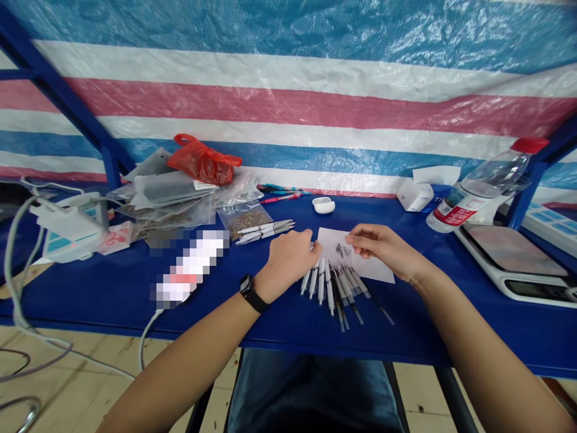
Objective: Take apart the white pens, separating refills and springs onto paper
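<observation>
pen parts (321, 282) beside left hand (292, 255)

Hands (293, 255) numbered two, one left and one right; wristwatch (247, 285), one; white pen barrels (321, 282) in the fan, at least four, the overlapped remainder uncountable; thin refills (386, 313) stood at three or more; small dark pieces (342, 250) on the paper (379, 270) were several, too small to count; white-and-grey pens (265, 231) in the far bundle came to at least three; red pen (283, 197), one; red plastic bag (202, 162), one; white rounded case (323, 206), one; red-capped bottle (478, 187) was single; clear bags (175, 189), several, stacked beyond counting
</observation>
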A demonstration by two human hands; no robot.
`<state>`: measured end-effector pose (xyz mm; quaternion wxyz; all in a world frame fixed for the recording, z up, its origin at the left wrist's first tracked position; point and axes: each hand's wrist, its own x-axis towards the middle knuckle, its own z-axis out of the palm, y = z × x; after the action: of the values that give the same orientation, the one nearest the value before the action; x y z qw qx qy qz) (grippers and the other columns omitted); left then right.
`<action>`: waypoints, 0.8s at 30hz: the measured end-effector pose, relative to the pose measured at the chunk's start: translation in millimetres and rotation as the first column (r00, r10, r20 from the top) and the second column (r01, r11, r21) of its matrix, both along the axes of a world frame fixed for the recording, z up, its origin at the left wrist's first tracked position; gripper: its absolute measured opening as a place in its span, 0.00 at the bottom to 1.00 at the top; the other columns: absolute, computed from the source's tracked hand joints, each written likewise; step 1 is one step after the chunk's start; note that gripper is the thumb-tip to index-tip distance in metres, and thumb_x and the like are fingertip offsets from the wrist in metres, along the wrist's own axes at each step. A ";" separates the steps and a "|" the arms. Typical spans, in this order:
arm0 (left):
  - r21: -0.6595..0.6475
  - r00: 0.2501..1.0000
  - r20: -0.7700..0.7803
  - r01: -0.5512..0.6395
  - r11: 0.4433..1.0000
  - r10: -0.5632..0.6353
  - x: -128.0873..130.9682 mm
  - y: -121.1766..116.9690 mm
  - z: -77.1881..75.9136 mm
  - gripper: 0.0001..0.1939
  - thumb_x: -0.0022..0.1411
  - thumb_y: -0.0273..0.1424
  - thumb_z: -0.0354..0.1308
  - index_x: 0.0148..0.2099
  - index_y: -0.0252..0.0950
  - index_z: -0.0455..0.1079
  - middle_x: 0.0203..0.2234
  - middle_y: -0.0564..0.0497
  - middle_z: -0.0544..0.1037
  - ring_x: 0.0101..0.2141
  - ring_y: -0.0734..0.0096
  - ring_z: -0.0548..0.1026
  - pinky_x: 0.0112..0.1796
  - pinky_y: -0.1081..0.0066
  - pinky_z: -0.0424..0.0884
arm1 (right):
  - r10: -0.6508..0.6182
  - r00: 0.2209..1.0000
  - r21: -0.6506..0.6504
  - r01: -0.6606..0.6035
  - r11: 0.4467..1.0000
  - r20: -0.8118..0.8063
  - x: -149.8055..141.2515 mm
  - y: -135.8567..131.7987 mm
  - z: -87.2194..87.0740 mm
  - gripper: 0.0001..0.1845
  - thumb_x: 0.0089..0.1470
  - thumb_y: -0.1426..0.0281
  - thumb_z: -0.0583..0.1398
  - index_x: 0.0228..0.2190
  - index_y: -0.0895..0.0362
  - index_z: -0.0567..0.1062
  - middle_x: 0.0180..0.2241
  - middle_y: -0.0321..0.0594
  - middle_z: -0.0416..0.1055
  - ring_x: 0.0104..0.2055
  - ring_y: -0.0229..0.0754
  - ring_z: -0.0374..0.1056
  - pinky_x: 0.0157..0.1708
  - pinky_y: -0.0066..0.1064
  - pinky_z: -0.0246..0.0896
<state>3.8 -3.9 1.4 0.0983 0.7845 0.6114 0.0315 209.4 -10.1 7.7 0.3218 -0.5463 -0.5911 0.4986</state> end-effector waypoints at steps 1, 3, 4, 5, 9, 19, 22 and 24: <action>0.001 1.000 -0.001 -0.005 1.000 0.005 -0.1 0.1 0.4 0.16 0.71 0.37 0.47 0.44 0.37 0.75 0.35 0.43 0.81 0.42 0.51 0.81 0.35 0.64 0.72 | 0.034 0.998 -0.005 -0.033 0.999 0.046 2.5 -0.5 1.2 0.21 0.42 0.52 0.70 0.26 0.56 0.74 0.23 0.34 0.68 0.25 0.36 0.58 0.28 0.32 0.53; 0.004 1.000 -0.005 -0.011 1.000 0.011 -0.2 0.4 1.0 0.17 0.71 0.38 0.47 0.45 0.37 0.75 0.35 0.42 0.81 0.41 0.51 0.81 0.35 0.64 0.72 | 0.112 0.983 -0.041 -0.107 0.993 0.142 8.9 -1.7 4.4 0.19 0.44 0.54 0.70 0.27 0.56 0.74 0.24 0.35 0.70 0.25 0.36 0.60 0.27 0.31 0.54; 0.007 1.000 -0.007 -0.013 1.000 0.013 -0.4 0.6 1.0 0.17 0.71 0.38 0.47 0.45 0.37 0.74 0.35 0.42 0.81 0.41 0.51 0.81 0.35 0.65 0.72 | 0.157 0.970 -0.072 -0.146 0.987 0.187 12.7 -2.5 6.2 0.18 0.45 0.55 0.69 0.27 0.56 0.73 0.25 0.35 0.71 0.25 0.37 0.62 0.27 0.30 0.56; 0.010 1.000 -0.008 -0.015 1.000 0.015 -0.5 0.8 0.8 0.17 0.71 0.39 0.47 0.45 0.37 0.74 0.34 0.42 0.81 0.41 0.51 0.81 0.34 0.65 0.72 | 0.204 0.952 -0.108 -0.184 0.977 0.227 16.5 -3.4 8.1 0.17 0.46 0.56 0.69 0.28 0.55 0.73 0.25 0.35 0.71 0.26 0.37 0.63 0.27 0.30 0.57; 0.015 1.000 -0.020 -0.013 1.000 0.013 -1.3 1.7 -0.2 0.16 0.72 0.38 0.46 0.44 0.37 0.74 0.34 0.42 0.81 0.40 0.51 0.81 0.33 0.65 0.71 | 0.393 0.857 -0.277 -0.309 0.910 0.333 28.1 -6.6 14.8 0.14 0.45 0.59 0.68 0.27 0.55 0.72 0.22 0.34 0.71 0.25 0.39 0.65 0.25 0.31 0.60; 0.058 0.990 -0.043 -0.129 0.990 0.132 -10.6 7.9 9.0 0.20 0.69 0.30 0.48 0.61 0.34 0.64 0.42 0.40 0.82 0.44 0.49 0.82 0.36 0.64 0.73 | 0.503 0.763 -0.430 -0.326 0.842 0.406 23.3 -7.6 14.3 0.06 0.42 0.67 0.63 0.22 0.55 0.72 0.20 0.38 0.74 0.19 0.37 0.63 0.21 0.30 0.54; 0.039 0.987 -0.083 -0.134 0.990 0.137 -15.0 10.8 8.5 0.21 0.69 0.28 0.48 0.62 0.33 0.63 0.42 0.38 0.82 0.47 0.47 0.81 0.38 0.62 0.74 | 0.498 0.767 -0.432 -0.319 0.843 0.406 21.8 -8.7 15.0 0.05 0.40 0.68 0.63 0.21 0.55 0.71 0.20 0.38 0.74 0.19 0.37 0.62 0.21 0.30 0.55; 0.030 0.985 -0.102 -0.137 0.990 0.139 -16.5 11.7 8.5 0.21 0.69 0.28 0.48 0.62 0.33 0.64 0.41 0.36 0.82 0.47 0.45 0.81 0.39 0.60 0.74 | 0.488 0.765 -0.439 -0.299 0.847 0.421 21.9 -9.8 16.3 0.04 0.39 0.70 0.63 0.22 0.55 0.72 0.20 0.38 0.75 0.19 0.37 0.62 0.21 0.30 0.55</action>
<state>-12.7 7.8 9.9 0.0550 0.7420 0.6681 0.0044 231.4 -20.0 23.9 -0.0641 -0.5687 -0.6607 0.4858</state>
